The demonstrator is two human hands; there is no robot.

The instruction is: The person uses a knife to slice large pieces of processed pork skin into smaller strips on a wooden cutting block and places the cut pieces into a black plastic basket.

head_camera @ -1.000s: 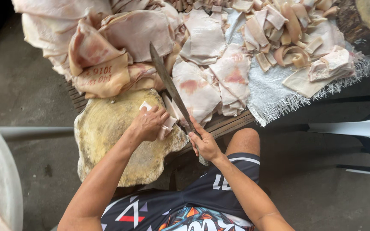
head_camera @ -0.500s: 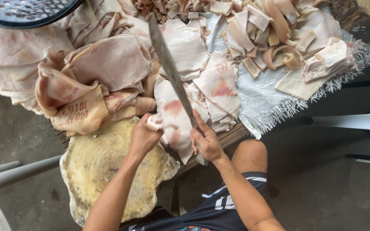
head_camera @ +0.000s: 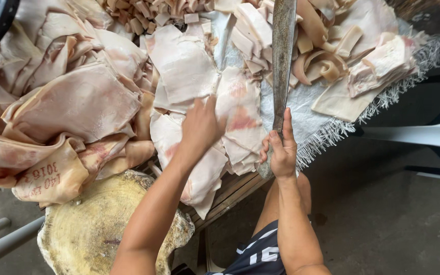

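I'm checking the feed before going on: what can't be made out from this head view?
- Knife: its tip is cut off by the top edge; its handle is hidden inside the right hand.
- Left hand: the fingertips are blurred against the pale skin sheet, so its grip is unclear.
- Chopping block: its lower part is cut off by the bottom edge.

a long, worn cleaver blade (head_camera: 283,56) pointed away over the pile; a pale, pink-blotched pork skin sheet (head_camera: 240,119) lay flat beneath it.
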